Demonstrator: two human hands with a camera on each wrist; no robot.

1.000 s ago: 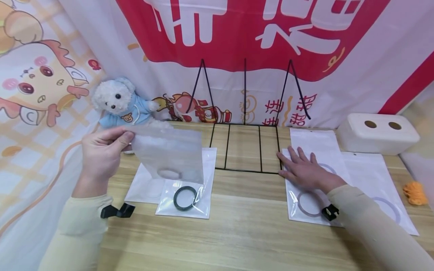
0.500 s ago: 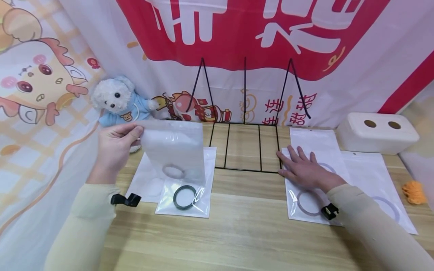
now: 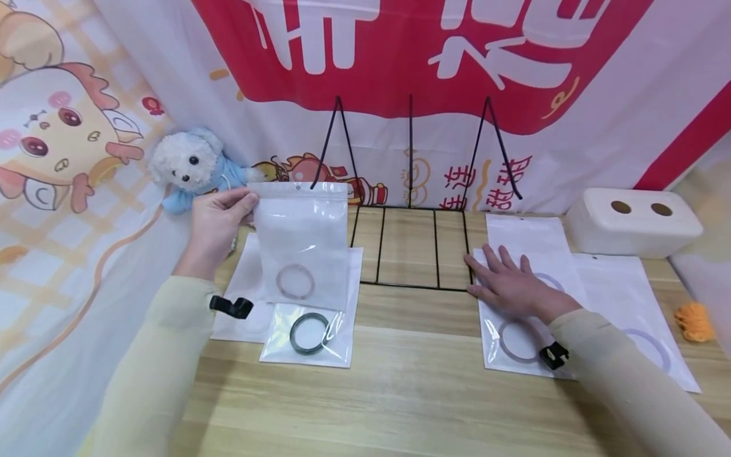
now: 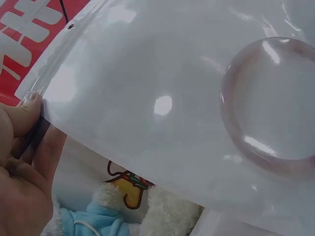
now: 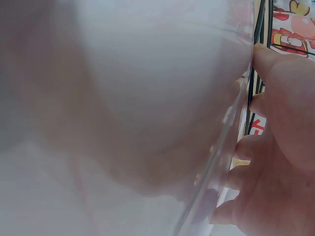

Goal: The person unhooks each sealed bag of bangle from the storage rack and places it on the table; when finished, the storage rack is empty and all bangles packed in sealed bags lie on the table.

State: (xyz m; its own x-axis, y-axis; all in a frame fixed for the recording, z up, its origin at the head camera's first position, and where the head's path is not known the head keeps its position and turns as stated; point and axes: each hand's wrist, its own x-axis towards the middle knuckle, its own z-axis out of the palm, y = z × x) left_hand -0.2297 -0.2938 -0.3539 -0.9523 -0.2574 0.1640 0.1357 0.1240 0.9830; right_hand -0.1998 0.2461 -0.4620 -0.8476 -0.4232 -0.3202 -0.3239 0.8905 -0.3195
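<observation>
My left hand (image 3: 214, 225) pinches the upper left corner of a clear-fronted zip bag (image 3: 302, 228), which hangs upright. Inside it sits a pinkish bangle (image 4: 231, 113), large in the left wrist view. Below, a bag with a dark green bangle (image 3: 292, 334) lies on the table, overlapping another white bag (image 3: 237, 324). At the right, my right hand (image 3: 514, 285) rests with fingers spread on bagged bangles, its fingertips beside the wire rack. A pale mauve bangle (image 3: 502, 341) shows below that hand, whose palm fills the side of the right wrist view.
A black wire rack (image 3: 410, 146) with upright hooks stands at the back middle. A white plush dog (image 3: 188, 165) sits at the back left. To the right are another bag (image 3: 617, 279), a white box (image 3: 636, 225) with two holes and an orange bundle (image 3: 693, 322).
My left hand has moved right and up with the zip bag, which has swung from tilted to upright, facing the head camera. The right hand has stayed in place.
</observation>
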